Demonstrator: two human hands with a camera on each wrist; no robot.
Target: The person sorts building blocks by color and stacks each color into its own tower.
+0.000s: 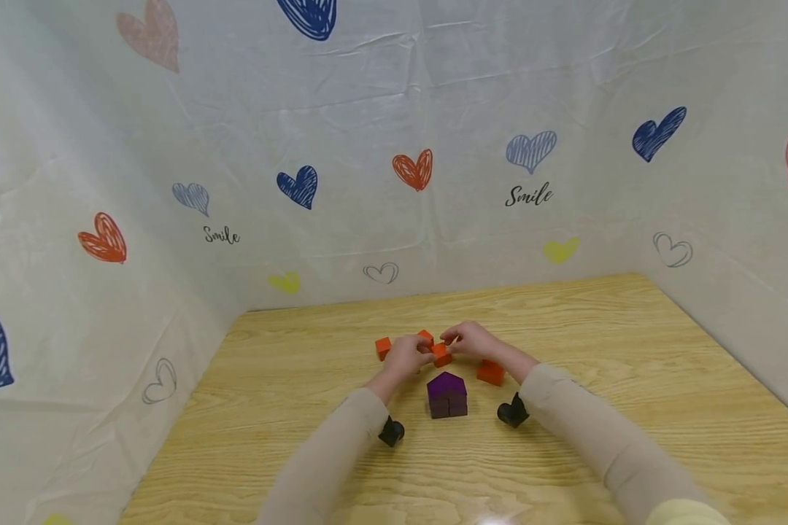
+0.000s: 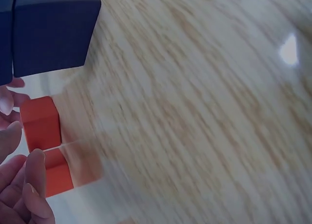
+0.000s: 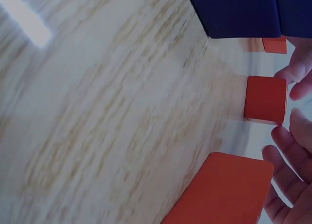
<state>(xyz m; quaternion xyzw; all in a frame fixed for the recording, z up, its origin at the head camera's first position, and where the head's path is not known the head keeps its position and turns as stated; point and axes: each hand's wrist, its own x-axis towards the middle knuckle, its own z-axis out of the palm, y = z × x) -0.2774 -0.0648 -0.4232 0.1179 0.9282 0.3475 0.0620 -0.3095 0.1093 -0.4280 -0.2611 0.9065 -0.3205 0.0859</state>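
Head view: purple house-shaped block stack (image 1: 447, 395) looks complete; orange blocks (image 1: 490, 373) towards the far edge of the table (image 1: 597, 343) remain unassembled, an orange cube (image 1: 441, 356) lying between right hand (image 1: 473, 340), part-open and apparently empty, and left hand (image 1: 408, 354), whose grip cannot be confirmed.

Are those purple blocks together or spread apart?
Together: in the head view, the purple blocks form one compact shape, and the left wrist view shows only a thin seam between two of them.
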